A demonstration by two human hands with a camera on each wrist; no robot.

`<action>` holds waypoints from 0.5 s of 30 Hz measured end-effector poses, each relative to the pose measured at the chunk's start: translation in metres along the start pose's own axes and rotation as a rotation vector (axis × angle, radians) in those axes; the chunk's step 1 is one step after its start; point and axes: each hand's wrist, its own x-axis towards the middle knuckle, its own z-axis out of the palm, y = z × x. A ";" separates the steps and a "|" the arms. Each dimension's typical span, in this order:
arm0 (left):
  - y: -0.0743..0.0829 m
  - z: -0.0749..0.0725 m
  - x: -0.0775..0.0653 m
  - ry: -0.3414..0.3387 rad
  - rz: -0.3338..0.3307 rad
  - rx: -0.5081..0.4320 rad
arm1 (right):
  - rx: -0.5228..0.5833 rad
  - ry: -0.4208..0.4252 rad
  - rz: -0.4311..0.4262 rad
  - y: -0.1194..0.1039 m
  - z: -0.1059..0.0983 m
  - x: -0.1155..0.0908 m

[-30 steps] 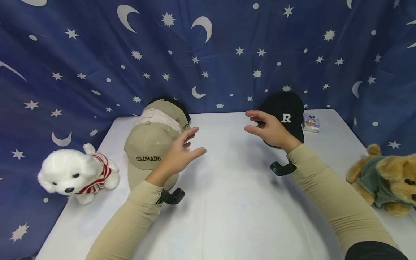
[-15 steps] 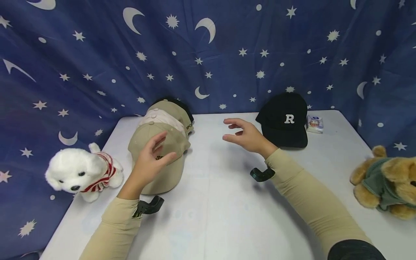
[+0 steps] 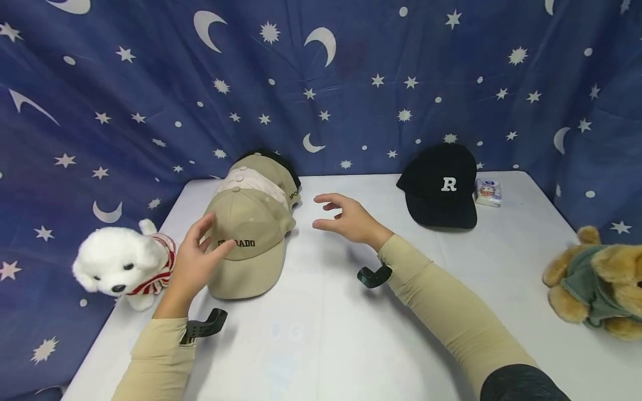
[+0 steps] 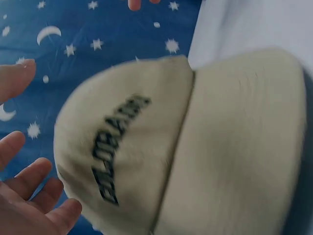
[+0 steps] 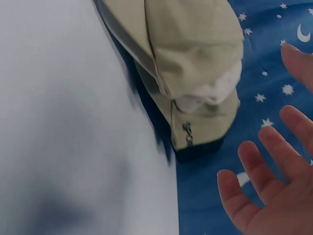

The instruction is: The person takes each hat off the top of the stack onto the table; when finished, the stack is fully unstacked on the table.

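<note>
A beige baseball cap (image 3: 248, 220) lettered COLORADO lies at the front of a row of overlapping caps, its brim toward me. Behind it show a pale pink-white cap (image 3: 246, 179), another beige cap (image 3: 273, 167) with lettering partly hidden, and a black one (image 3: 287, 160) at the back. My left hand (image 3: 193, 259) is at the near left of the COLORADO cap, fingers spread and holding nothing; its fingertips overlap the cap's left side. To the right of the row, my right hand (image 3: 353, 220) hovers with loosely bent fingers, also holding nothing.
A black cap (image 3: 438, 189) with a white R stands at the back right beside a small printed packet (image 3: 488, 192). A white plush dog (image 3: 120, 262) sits at the left, a brown plush dog (image 3: 589, 284) at the right. A starry blue curtain (image 3: 351, 100) borders the white table (image 3: 321, 334).
My right hand has moved left, away from the black R cap toward the cap row. My left hand has shifted left and nearer me, uncovering much of the COLORADO cap. The caps stay put.
</note>
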 end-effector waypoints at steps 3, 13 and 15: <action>-0.008 -0.004 -0.001 0.015 -0.022 -0.006 | 0.002 -0.022 0.013 0.000 0.011 0.004; -0.037 -0.016 0.008 0.005 -0.109 0.044 | 0.022 -0.075 0.040 -0.007 0.037 0.026; -0.042 -0.017 0.010 -0.003 -0.129 0.032 | 0.007 -0.083 0.040 -0.008 0.041 0.031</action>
